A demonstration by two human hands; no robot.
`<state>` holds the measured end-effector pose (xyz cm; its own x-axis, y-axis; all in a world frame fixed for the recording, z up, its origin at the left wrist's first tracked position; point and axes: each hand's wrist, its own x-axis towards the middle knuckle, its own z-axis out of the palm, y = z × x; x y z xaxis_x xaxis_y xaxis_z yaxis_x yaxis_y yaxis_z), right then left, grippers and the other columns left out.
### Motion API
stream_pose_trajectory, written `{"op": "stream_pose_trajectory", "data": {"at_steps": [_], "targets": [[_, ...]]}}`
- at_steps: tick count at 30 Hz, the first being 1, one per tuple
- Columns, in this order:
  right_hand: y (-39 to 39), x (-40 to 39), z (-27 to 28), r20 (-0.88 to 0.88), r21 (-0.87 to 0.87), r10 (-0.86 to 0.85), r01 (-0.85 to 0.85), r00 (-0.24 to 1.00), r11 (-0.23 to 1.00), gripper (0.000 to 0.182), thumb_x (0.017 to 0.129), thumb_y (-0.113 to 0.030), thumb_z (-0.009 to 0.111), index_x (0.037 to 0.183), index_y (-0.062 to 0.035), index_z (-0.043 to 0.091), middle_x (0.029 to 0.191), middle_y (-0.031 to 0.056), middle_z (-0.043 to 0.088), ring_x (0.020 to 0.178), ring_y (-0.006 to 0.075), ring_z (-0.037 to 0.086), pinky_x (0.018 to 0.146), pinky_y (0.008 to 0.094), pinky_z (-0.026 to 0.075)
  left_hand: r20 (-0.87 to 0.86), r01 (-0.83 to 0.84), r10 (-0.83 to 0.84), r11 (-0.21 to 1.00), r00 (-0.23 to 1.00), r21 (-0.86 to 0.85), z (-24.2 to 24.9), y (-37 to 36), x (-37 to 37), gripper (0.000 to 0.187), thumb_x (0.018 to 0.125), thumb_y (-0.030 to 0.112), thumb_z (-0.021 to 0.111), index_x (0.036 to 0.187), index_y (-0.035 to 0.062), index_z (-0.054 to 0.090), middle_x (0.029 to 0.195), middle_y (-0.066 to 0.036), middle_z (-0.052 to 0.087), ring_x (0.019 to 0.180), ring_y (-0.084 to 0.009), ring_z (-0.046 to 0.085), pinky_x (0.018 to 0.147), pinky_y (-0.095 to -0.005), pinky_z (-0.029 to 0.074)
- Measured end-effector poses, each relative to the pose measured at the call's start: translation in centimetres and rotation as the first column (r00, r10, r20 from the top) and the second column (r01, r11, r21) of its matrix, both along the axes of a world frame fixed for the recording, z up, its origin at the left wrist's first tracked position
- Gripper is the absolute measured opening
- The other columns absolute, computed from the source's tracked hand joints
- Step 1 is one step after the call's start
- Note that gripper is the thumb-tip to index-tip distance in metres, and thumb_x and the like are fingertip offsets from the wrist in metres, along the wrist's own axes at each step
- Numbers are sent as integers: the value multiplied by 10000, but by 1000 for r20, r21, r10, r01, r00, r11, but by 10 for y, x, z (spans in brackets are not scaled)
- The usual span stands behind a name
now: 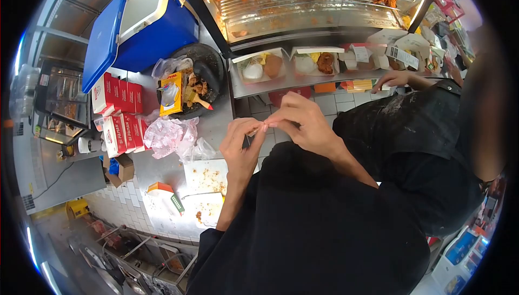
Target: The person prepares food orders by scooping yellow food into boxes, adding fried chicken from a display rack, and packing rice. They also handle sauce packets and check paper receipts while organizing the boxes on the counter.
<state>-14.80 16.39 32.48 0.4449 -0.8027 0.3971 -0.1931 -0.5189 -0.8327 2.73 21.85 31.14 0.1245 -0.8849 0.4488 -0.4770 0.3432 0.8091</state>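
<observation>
My left hand (241, 142) and my right hand (306, 126) meet in front of my chest, fingertips pinched together and touching. Whatever sits between the fingertips is too small to make out. Just beyond them, on a metal shelf (254, 88), stand open meal boxes: one box (261, 68) holds rice and a brown fried piece, and another box (316, 62) holds rice and fried chicken. To the left of my hands is a dark stone mortar (213, 60) with chicken pieces, a yellow packet (171, 94) and a red-tipped brush (203, 102).
A glass display case (281, 17) with fried chicken on racks stands ahead. At left are a blue cooler (157, 35), stacked red boxes (121, 96), crumpled plastic bags (172, 134) and a crumb-covered white board (207, 176). A co-worker in a dark apron (400, 116) stands close on my right.
</observation>
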Motion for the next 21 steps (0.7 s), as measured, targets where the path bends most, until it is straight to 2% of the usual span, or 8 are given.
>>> {"op": "stream_pose_trajectory", "data": {"at_steps": [2,4,6,8,12,17,19,21], "targets": [[-3,-4,1,-20,-26,-8,7,1000,1000,99,780,-31,720,877,-49,710,736,48,553,692,210,521,572,302,415,-53,90,-88,995,995,34,-7,-4,4,111,805,-9,720,911,-15,688,879,-96,700,811,-178,650,733,-264,492],[-1,-9,3,79,224,46,-62,996,973,71,820,-70,690,883,-46,711,772,58,582,720,208,554,618,326,445,-137,136,-129,990,982,46,-22,-6,4,112,814,-2,715,921,-16,686,901,-98,703,832,-171,650,749,-262,493],[-2,-16,-1,61,255,23,-38,998,966,63,833,-64,677,888,-40,699,793,53,595,711,191,552,612,309,443,-220,183,-168,982,961,50,-26,-9,-1,113,824,5,711,932,-16,684,923,-100,706,853,-164,651,764,-260,494],[-4,-23,-14,39,287,6,-17,999,958,56,846,-58,665,893,-35,686,815,49,608,702,173,551,606,293,441,-362,169,-53,940,931,297,-27,-9,-17,138,848,35,701,976,-11,679,943,-97,711,877,-148,648,793,-272,499],[-15,-43,-54,9,400,-29,23,1000,916,72,898,-73,606,952,-29,623,853,50,615,734,142,546,661,274,446,-285,269,-171,897,943,352,-73,-25,-32,301,862,82,688,1149,24,621,979,-140,719,902,-180,700,813,-294,517],[-39,-76,-140,-20,487,-215,197,976,851,97,964,-122,535,986,-30,557,899,31,591,809,112,542,742,245,436,-224,265,-173,827,959,495,-134,-36,-14,272,855,88,689,1109,6,633,952,-143,715,914,-188,697,805,-311,521],[-60,-94,-171,-113,383,-264,287,958,878,84,964,-105,517,993,-30,541,895,61,607,815,154,565,761,279,449,-264,233,-110,835,958,498,-151,-44,0,247,854,91,686,1079,-4,646,936,-142,715,911,-194,697,798,-319,522],[-92,-106,-192,-203,189,-332,370,921,910,118,962,-116,493,979,-28,569,891,145,639,856,290,619,725,359,469,-52,99,-84,883,995,458,-169,-69,18,196,873,104,668,1045,9,667,947,-137,707,911,-180,685,786,-308,515]]}}
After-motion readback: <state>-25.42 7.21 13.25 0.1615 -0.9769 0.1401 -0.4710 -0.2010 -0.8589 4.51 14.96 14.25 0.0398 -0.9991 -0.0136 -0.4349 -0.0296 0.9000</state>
